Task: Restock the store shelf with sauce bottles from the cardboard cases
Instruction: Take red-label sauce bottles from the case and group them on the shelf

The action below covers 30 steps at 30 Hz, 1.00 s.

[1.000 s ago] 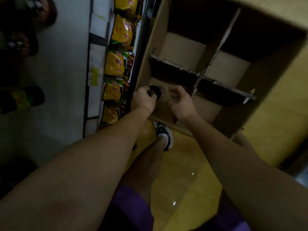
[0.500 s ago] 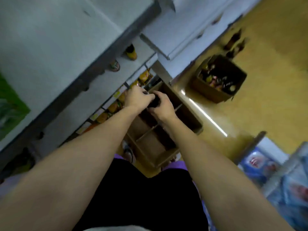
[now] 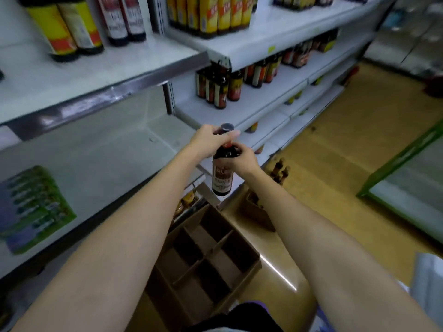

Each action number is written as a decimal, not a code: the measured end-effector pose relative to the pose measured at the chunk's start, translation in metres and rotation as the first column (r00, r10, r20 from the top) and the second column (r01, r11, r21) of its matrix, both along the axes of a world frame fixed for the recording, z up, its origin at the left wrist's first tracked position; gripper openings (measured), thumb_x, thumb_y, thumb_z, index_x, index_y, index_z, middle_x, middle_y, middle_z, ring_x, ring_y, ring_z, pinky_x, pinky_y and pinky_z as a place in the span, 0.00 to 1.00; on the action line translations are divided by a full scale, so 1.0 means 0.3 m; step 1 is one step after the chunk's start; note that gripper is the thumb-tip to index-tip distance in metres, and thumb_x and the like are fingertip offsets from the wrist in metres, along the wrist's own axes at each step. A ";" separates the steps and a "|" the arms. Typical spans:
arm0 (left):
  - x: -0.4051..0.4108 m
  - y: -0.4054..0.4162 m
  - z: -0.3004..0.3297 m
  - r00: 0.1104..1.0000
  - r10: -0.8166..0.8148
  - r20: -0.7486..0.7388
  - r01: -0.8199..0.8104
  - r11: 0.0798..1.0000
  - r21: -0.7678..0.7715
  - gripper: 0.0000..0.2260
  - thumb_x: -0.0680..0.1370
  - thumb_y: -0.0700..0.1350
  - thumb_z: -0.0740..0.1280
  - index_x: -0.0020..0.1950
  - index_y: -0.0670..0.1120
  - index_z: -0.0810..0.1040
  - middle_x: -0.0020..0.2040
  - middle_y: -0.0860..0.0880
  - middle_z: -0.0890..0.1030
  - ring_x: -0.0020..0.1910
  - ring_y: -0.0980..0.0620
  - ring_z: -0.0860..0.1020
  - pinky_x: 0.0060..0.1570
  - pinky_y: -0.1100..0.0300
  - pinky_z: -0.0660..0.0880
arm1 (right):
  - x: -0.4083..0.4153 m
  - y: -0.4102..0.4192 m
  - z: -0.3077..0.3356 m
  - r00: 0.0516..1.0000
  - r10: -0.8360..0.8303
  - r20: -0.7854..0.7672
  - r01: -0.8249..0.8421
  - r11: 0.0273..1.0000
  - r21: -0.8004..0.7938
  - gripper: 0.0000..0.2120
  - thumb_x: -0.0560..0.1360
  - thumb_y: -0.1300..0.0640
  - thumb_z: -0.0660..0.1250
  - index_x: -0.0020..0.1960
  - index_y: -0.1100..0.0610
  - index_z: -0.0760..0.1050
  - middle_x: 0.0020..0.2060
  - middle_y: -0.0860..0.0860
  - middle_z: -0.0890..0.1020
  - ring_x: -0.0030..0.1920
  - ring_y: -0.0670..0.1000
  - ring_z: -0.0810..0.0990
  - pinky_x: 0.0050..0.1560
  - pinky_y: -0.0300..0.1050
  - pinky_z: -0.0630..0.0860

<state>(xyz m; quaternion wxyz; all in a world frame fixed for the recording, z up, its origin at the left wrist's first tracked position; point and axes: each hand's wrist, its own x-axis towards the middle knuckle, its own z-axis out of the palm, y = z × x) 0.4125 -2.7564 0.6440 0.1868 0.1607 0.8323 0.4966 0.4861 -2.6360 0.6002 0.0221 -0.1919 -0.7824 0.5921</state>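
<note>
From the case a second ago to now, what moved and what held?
The sauce bottle came up out of the cardboard case to shelf height. Left hand still grips its neck, right hand its shoulder. The case stays on the floor, its visible cells empty.

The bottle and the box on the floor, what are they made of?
The bottle looks like dark glass, though it could be plastic: it is glossy, with a paper-like label and a shiny dark cap. The box looks like plain brown cardboard: dull, with thin divider walls forming empty cells.
</note>
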 end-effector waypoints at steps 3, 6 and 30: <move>0.018 -0.011 0.032 0.998 0.054 0.016 -0.056 0.983 0.177 0.18 0.82 0.62 0.62 0.49 0.47 0.78 0.29 0.53 0.71 0.27 0.52 0.68 0.28 0.59 0.64 | 0.021 0.041 0.131 0.994 -0.069 -0.086 0.062 0.995 -0.079 0.17 0.69 0.60 0.81 0.54 0.52 0.79 0.45 0.46 0.83 0.46 0.46 0.83 0.36 0.37 0.77; 0.035 -0.003 0.067 0.991 0.126 -0.047 -0.117 0.981 0.154 0.20 0.84 0.60 0.55 0.53 0.48 0.80 0.39 0.52 0.77 0.40 0.50 0.75 0.38 0.56 0.71 | 0.016 0.089 0.255 0.982 -0.114 -0.148 0.092 0.984 -0.151 0.23 0.65 0.54 0.83 0.57 0.54 0.80 0.50 0.51 0.86 0.51 0.52 0.85 0.49 0.47 0.82; -0.247 1.189 0.326 0.924 0.254 0.285 -0.356 0.843 0.404 0.33 0.82 0.67 0.53 0.59 0.40 0.81 0.43 0.40 0.86 0.38 0.42 0.85 0.47 0.47 0.83 | -0.458 1.194 0.548 0.962 -0.027 -0.272 -0.098 0.893 -0.438 0.33 0.74 0.32 0.69 0.66 0.57 0.73 0.58 0.53 0.84 0.55 0.52 0.85 0.55 0.49 0.81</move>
